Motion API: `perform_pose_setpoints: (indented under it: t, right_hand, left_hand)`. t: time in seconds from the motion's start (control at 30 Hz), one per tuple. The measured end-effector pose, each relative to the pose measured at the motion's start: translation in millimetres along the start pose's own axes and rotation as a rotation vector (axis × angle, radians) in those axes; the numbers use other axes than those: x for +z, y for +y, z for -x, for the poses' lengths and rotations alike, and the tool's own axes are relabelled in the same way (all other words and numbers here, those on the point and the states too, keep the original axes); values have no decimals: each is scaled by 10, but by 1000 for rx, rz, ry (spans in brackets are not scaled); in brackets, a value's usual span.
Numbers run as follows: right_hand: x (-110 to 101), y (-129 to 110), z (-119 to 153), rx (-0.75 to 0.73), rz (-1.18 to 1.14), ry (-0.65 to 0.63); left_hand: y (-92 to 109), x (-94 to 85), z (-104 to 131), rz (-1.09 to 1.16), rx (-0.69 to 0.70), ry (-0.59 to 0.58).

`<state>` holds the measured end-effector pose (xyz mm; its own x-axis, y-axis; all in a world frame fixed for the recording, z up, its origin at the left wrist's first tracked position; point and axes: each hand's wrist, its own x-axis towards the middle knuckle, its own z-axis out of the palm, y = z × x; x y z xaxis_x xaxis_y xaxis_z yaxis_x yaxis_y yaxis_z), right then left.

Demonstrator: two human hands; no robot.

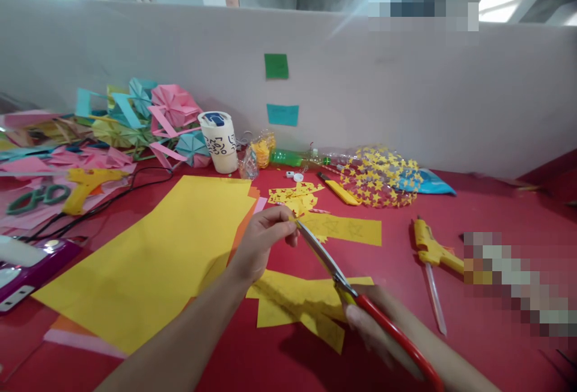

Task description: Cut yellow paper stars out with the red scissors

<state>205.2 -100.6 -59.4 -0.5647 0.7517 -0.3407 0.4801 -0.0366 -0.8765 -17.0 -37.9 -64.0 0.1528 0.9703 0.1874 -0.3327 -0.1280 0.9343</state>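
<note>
My right hand is closed around the red handles of a pair of scissors, whose blades point up and left. The blade tips meet the fingers of my left hand, which pinch a tiny piece of yellow paper, mostly hidden by the fingertips. Just behind them lies a yellow paper strip with star outlines drawn on it. Several more yellow strips lie crossed beneath my hands. A heap of small cut yellow stars and scraps sits beyond my left hand.
Large yellow sheets cover the left side of the red table. Yellow glue guns lie left and right. A yellow cutter, a star-covered plastic piece, a white cup and paper crafts stand at the back.
</note>
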Motion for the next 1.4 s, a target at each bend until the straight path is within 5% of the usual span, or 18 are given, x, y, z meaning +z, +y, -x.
perform_pose_setpoints:
  t: [0.77,1.0,1.4]
  right_hand:
    - [-16,-23,18,17,11,5]
    - [36,-36,16,21,1,160]
    - [18,-152,0,-13,-40,129]
  left_hand:
    - [30,42,1,125,-88,-2]
    - [13,38,1,119,-76,1]
    - [22,58,7,84,-74,27]
